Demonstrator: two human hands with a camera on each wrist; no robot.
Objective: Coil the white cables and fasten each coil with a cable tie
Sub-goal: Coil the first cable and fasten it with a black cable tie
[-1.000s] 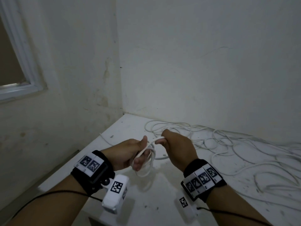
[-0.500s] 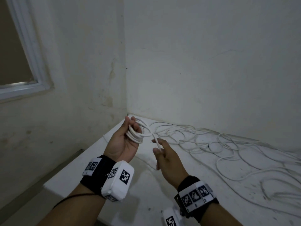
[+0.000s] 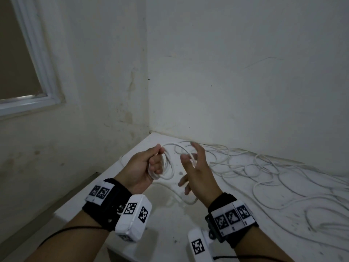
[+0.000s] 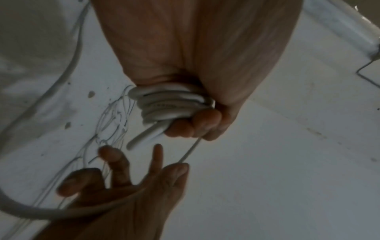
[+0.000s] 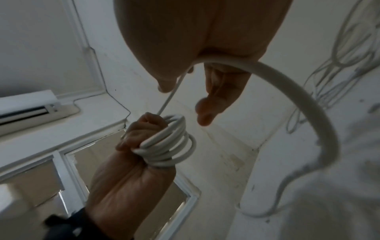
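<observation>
A white-framed window (image 3: 28, 72) is set in the left wall (image 3: 90, 91). The stained far wall (image 3: 245, 72) is met at a corner. A speckled white table (image 3: 170, 224) is placed against both.

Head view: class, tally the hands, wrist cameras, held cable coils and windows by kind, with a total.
Hands: 2, left hand, right hand
Wrist cameras: 2, left wrist camera, right wrist camera
Held coil: 1
Window: 1
Total: 6

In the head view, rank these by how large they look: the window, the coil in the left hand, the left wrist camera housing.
1. window, though cut off by the frame
2. left wrist camera housing, helped by nearness
3. coil held by the left hand, farther off
</observation>
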